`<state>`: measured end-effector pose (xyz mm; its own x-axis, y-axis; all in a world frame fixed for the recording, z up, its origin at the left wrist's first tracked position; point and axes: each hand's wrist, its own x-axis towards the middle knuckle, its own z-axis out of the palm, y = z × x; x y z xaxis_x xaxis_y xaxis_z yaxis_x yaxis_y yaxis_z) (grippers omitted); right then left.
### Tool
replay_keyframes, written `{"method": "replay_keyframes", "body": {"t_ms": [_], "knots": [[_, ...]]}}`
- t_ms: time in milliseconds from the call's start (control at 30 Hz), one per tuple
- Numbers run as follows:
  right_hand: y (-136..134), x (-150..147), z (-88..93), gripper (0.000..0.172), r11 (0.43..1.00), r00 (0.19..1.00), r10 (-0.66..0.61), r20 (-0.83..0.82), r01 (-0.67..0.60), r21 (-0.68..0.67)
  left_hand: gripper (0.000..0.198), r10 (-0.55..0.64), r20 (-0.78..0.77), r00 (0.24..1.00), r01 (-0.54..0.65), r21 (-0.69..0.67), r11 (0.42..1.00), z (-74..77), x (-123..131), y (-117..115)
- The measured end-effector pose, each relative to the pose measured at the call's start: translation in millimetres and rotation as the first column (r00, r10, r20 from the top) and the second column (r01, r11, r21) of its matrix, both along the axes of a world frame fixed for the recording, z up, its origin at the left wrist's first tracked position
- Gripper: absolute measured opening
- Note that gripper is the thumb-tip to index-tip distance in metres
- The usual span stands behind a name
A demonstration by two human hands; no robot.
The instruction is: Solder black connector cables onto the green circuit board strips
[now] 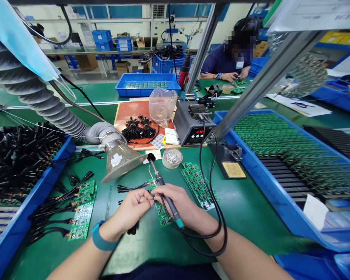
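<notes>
Head view, clock directions centred on the green rectangular circuit board (162, 217) beneath the hands. Right hand (179, 200): fingers closed around a teal-ended, grey, pen-shaped soldering iron (170, 204). Left hand (136, 207): fingertips drawn together at the board's edge; whether they grip anything cannot be told. Wired green boards (83, 212) lie at 9 o'clock; a round tub (171, 165) of silvery bits (172, 156) at 12.

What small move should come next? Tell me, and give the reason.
Probably steady the left hand at the circuit board before the right hand turns the soldering iron toward it: both hands are close together at the board, while the iron in the right hand points forward, past it.
</notes>
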<state>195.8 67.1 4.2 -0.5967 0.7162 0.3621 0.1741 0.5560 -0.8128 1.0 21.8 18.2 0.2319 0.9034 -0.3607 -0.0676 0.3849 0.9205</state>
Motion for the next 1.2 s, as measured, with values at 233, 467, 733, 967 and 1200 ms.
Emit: {"method": "replay_keyframes", "body": {"t_ms": [233,467,733,967,1200], "knots": [[-2.1,-2.8,-2.9,0.02,0.995,0.996,-0.085,-0.02,0.086,0.059,0.045,0.035,0.146,0.989,-0.018,-0.114,0.993,3.8,4.2,-0.9],[-4.0,-2.8,-7.5,0.024,0.996,0.999,-0.036,0.008,0.035,0.087,0.032,0.138,-0.147,0.979,-0.114,0.161,0.98,-9.2,8.9,-6.3],[-8.8,-14.3,4.0,0.013,0.947,0.965,-0.225,-0.13,0.186,-0.263,0.014,0.253,-0.448,0.858,0.024,0.526,0.85,-16.6,14.7,-20.6],[-9.6,-19.0,13.2,0.009,0.96,0.956,-0.23,-0.183,0.193,-0.201,0.026,0.171,-0.248,0.954,-0.035,0.471,0.881,-24.8,12.8,-19.1],[-8.0,-20.4,-1.9,0.01,0.981,0.959,-0.191,-0.21,0.182,-0.06,0.037,0.204,-0.157,0.966,-0.133,0.374,0.918,-15.3,14.6,-15.1]]}}
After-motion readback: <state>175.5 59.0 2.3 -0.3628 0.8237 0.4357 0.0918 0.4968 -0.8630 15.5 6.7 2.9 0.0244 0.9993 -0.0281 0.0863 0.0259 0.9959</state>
